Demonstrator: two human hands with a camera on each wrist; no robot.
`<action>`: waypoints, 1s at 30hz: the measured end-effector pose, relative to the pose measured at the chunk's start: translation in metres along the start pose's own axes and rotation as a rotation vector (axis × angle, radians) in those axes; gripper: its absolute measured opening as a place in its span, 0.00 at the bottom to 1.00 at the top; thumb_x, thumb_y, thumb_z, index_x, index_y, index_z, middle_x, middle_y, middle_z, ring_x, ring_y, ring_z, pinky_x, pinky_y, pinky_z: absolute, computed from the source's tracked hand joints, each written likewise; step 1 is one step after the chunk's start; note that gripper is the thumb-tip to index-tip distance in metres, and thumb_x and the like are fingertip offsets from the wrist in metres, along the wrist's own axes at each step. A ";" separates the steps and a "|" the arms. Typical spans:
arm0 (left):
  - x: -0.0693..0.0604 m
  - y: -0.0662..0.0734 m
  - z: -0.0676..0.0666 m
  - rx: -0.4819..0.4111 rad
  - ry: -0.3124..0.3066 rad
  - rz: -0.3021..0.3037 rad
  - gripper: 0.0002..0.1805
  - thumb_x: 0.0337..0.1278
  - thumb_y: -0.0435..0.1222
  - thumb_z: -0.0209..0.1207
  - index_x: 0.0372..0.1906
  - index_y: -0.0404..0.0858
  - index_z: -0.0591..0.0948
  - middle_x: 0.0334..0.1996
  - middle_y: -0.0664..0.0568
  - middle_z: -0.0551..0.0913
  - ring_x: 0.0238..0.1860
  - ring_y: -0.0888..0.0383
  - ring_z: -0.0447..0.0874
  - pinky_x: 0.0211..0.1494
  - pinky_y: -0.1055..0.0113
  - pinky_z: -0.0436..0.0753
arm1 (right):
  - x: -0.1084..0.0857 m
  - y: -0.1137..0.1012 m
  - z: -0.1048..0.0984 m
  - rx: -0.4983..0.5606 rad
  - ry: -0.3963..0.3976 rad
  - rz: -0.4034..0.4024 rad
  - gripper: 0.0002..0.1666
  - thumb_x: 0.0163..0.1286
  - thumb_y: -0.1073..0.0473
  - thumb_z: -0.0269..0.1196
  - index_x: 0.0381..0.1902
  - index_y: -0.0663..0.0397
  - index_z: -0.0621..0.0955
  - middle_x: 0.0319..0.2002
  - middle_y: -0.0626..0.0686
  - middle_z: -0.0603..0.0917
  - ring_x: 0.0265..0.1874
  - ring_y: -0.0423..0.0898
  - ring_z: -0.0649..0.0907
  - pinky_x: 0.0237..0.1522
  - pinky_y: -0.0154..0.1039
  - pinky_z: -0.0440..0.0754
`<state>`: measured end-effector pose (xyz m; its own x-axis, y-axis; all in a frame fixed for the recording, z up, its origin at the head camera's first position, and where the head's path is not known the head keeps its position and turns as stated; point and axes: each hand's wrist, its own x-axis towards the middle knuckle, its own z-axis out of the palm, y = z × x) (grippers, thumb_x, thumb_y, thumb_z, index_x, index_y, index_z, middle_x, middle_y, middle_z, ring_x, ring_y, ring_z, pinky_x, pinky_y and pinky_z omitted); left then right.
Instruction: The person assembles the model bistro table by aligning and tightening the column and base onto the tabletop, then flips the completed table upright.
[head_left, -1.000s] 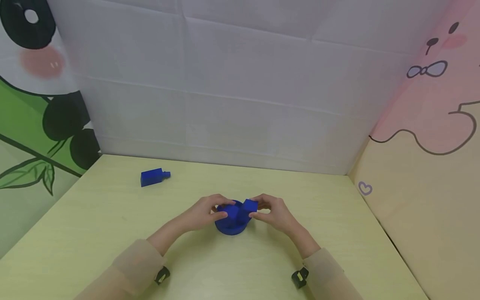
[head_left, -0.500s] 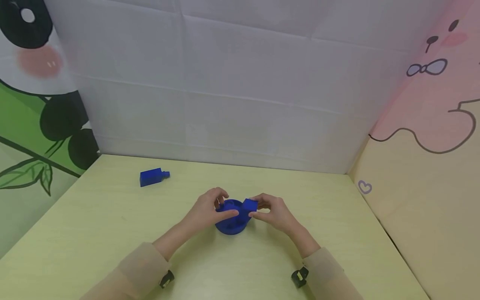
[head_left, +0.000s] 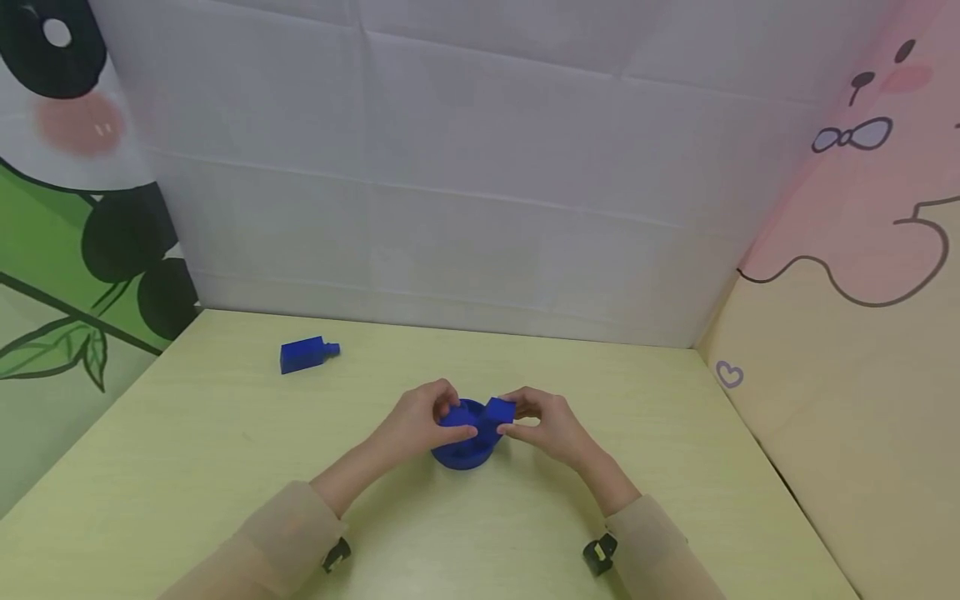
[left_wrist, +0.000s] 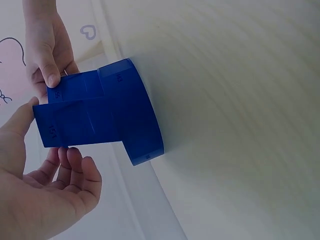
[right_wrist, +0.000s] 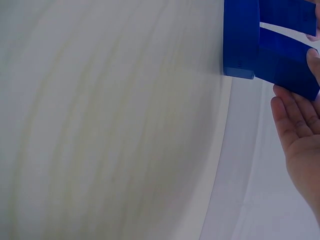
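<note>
Head view: pinches the left block in the left hand, between the thumb on the near side and bent fingers on the far side. Likewise pinches the right block in the right hand, with thumb and fingertips parted by just the thickness of the block. Has both blocks, blue and box-shaped, rising from a round dish of the same blue, between the two hands on the pale yellow-green table.

Left wrist view: shows the two blocks from the side, with the left one in front and partly covering the right one. Shows small dark characters near the block ends, too faint to read surely.

Right wrist view: shows a pale gap between the blocks, with the right one slanting outward from the dish. Cannot tell how deep either block sits in the dish.

Head view again: includes a blue bottle-shaped piece, well apart toward the back left, lying with its narrow neck pointing right. Shows beige sleeves on both arms, a creased white sheet behind, a panda picture at left, and a pink figure with a bow tie at right.
</note>
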<state>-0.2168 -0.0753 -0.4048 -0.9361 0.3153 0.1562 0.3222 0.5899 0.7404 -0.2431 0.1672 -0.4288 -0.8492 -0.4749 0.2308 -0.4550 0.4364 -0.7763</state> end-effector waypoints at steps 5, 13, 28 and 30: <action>-0.002 -0.002 -0.006 -0.003 -0.036 0.055 0.21 0.43 0.48 0.71 0.40 0.43 0.77 0.30 0.56 0.75 0.32 0.59 0.72 0.33 0.70 0.76 | 0.000 -0.001 0.000 0.000 -0.002 0.006 0.22 0.58 0.51 0.69 0.50 0.51 0.80 0.43 0.47 0.85 0.40 0.42 0.84 0.50 0.42 0.80; -0.008 -0.007 -0.018 0.041 -0.106 0.177 0.18 0.50 0.46 0.68 0.46 0.44 0.81 0.36 0.59 0.77 0.38 0.57 0.75 0.40 0.61 0.79 | -0.001 -0.004 -0.001 0.005 -0.001 0.015 0.23 0.58 0.51 0.69 0.50 0.50 0.80 0.43 0.47 0.85 0.41 0.42 0.84 0.50 0.42 0.80; -0.013 -0.025 -0.033 0.046 -0.293 0.327 0.20 0.66 0.41 0.54 0.61 0.43 0.75 0.56 0.50 0.74 0.56 0.52 0.73 0.54 0.54 0.78 | -0.002 -0.005 0.000 0.000 0.002 0.015 0.22 0.58 0.51 0.69 0.50 0.51 0.80 0.43 0.47 0.85 0.41 0.43 0.84 0.50 0.42 0.80; -0.013 -0.024 -0.033 0.048 -0.281 0.306 0.23 0.64 0.44 0.55 0.62 0.43 0.73 0.58 0.49 0.73 0.58 0.50 0.72 0.55 0.51 0.77 | -0.001 -0.006 0.000 0.004 0.002 0.018 0.22 0.58 0.51 0.69 0.50 0.51 0.80 0.43 0.48 0.85 0.41 0.43 0.84 0.50 0.42 0.80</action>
<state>-0.2169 -0.1183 -0.4033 -0.7236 0.6677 0.1749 0.5916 0.4694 0.6555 -0.2396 0.1654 -0.4248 -0.8577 -0.4654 0.2183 -0.4389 0.4418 -0.7824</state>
